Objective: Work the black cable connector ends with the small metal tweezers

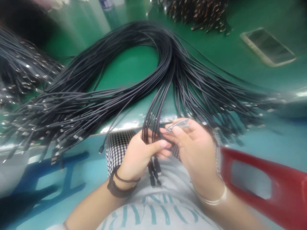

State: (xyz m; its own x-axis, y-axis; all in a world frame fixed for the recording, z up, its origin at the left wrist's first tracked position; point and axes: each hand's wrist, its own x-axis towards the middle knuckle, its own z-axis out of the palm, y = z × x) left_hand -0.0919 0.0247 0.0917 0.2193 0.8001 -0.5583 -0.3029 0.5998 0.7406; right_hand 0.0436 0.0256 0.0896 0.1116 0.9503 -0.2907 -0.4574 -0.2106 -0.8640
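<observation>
Near the black cables point(165, 52), 1 pale-edged phone point(270, 47).

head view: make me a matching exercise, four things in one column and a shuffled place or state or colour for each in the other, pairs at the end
1. left hand
2. phone
3. right hand
4. patterned cloth

A. holding a small metal tool
B. black and white checks
C. holding several black cables
D. lying on the green table

Pairs: 1-C, 2-D, 3-A, 4-B
</observation>
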